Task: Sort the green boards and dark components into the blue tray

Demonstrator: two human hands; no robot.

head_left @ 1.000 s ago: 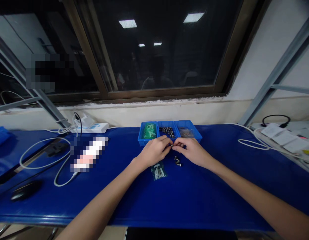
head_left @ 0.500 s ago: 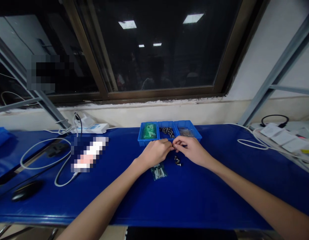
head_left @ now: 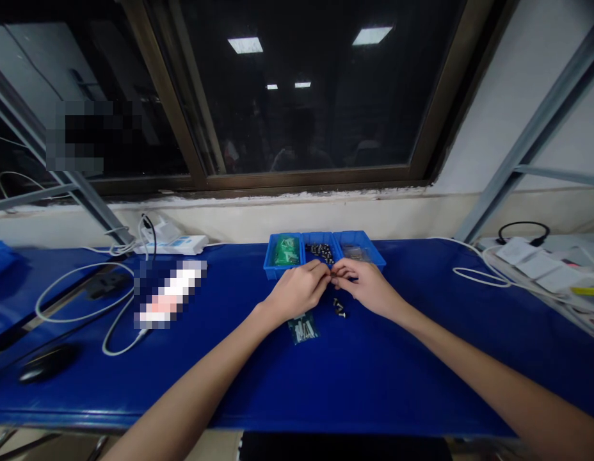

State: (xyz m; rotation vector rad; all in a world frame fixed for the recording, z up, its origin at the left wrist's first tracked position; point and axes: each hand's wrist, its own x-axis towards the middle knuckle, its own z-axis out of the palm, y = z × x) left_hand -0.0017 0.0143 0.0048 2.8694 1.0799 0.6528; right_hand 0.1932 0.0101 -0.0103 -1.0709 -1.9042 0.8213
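Small dark screw point(head_left: 330, 276): pinched between fingertips of left hand point(head_left: 297, 290) and right hand point(head_left: 365, 288).
Blue compartment tray point(head_left: 272, 272): just beyond both hands.
Loose screws point(head_left: 339, 308): just nearer.

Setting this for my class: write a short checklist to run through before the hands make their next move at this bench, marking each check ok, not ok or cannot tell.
1. Left hand and right hand meet at the fingertips in front of the tray: ok.
2. A part is gripped between the fingertips: cannot tell, the fingers hide it.
3. Blue three-compartment tray sits level on the blue mat: ok.
4. Dark fasteners lie within the middle compartment: ok.
5. No loose fasteners lie outside the tray: not ok.
6. Clear bag of screws is sealed: cannot tell.
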